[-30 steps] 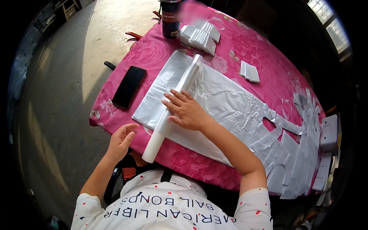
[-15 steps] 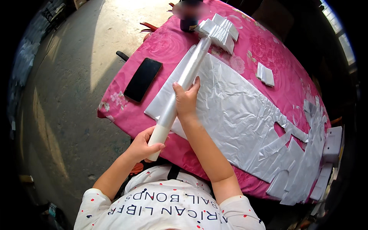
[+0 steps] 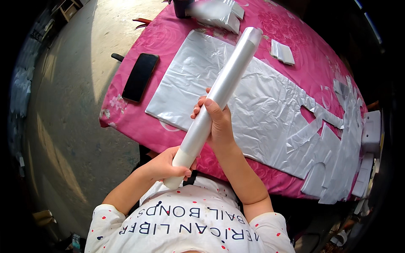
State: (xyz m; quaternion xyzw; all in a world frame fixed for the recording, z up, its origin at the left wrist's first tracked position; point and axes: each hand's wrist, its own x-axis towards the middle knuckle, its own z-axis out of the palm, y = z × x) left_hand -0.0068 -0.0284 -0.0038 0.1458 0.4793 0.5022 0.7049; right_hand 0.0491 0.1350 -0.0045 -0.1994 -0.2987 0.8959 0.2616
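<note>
A long roll of clear plastic film [image 3: 230, 71] slants across my front, its far end to the upper right above the table. At its near end a pale bare core sticks out, and my left hand [image 3: 171, 165] is closed around that part. Halfway along the roll my right hand [image 3: 217, 122] grips it, thumb over the top and fingertips showing on the left side. Below the roll, a flat stack of whitish plastic bags [image 3: 270, 114] lies on the table, with cut handle shapes at its right end.
A pink flowered cloth [image 3: 168, 46] covers the table. A black phone [image 3: 141, 77] lies left of the bags. Folded plastic bundles [image 3: 230, 22] and a dark cup [image 3: 181, 8] stand at the far side; a smaller folded bundle [image 3: 282, 52] is farther right. White plastic boxes [image 3: 371, 130] border the right edge.
The roll's far end has swung right, away from the folded bundles. My right hand has shifted its grip, now wrapping around the roll. The view has shifted slightly too.
</note>
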